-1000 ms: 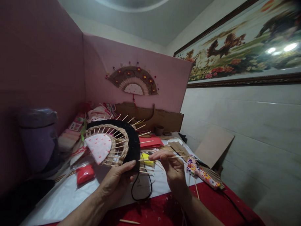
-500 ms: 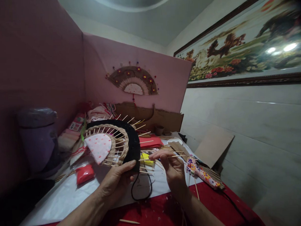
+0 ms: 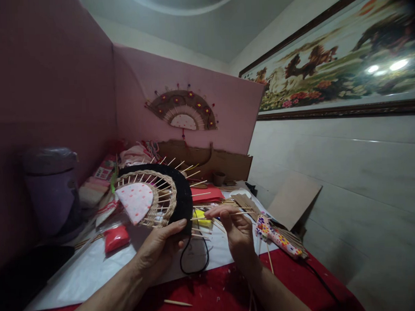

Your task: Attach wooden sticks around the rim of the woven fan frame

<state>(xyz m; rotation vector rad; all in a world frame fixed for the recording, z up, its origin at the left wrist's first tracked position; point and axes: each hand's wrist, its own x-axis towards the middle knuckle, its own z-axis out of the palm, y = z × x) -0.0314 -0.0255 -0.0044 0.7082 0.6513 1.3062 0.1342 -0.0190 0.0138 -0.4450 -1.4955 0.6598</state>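
A half-round handmade fan (image 3: 184,195) has thin sticks jutting past its black outer band, a woven twine ring and a white centre with pink dots. My left hand (image 3: 159,245) grips its lower right edge, thumb on the black band and fingers underneath. In my right hand (image 3: 238,234) a thin wooden stick (image 3: 199,218) is pinched, its left end at the band's edge near my left thumb. Below the fan hangs a black cord loop (image 3: 195,272). Behind the sticks lies a yellow piece (image 3: 203,218).
A flower-patterned glue gun (image 3: 280,239) lies on the right. Red sheets (image 3: 209,195) and loose sticks lie behind the hands. A red packet (image 3: 115,239) is on white paper at left. A short pointed stick (image 3: 177,303) rests on the red cloth (image 3: 212,291). Another fan (image 3: 182,108) hangs on the pink panel.
Almost nothing differs. The whole view has shifted very slightly, and both hands keep the same hold on the fan and the stick.
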